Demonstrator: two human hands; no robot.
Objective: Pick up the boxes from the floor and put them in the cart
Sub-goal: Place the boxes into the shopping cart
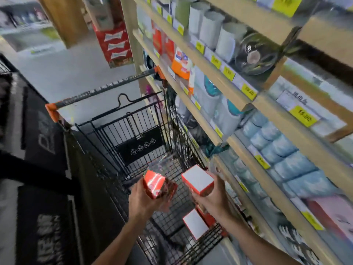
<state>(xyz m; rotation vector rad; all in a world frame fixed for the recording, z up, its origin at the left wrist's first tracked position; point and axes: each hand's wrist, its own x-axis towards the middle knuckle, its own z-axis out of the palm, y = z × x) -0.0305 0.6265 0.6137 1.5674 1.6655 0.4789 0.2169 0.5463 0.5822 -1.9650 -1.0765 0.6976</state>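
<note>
I look down into a black wire cart point(107, 129) with orange handle ends. My left hand point(142, 200) grips a shiny red box point(158, 185) held over the cart's basket. My right hand point(214, 197) grips a second red box with a white top face point(197, 179), also above the basket near its right wall. A third red box with a white face point(194, 223) lies inside the cart, at the near right corner of the basket floor. The picture is blurred by motion.
Wooden shelves point(238, 150) with yellow price tags run close along the cart's right side, packed with cups, bowls and blue packs. A dark printed display point(44, 142) stands on the left. Grey floor point(63, 71) stretches ahead, with a red carton stack point(114, 44) beyond.
</note>
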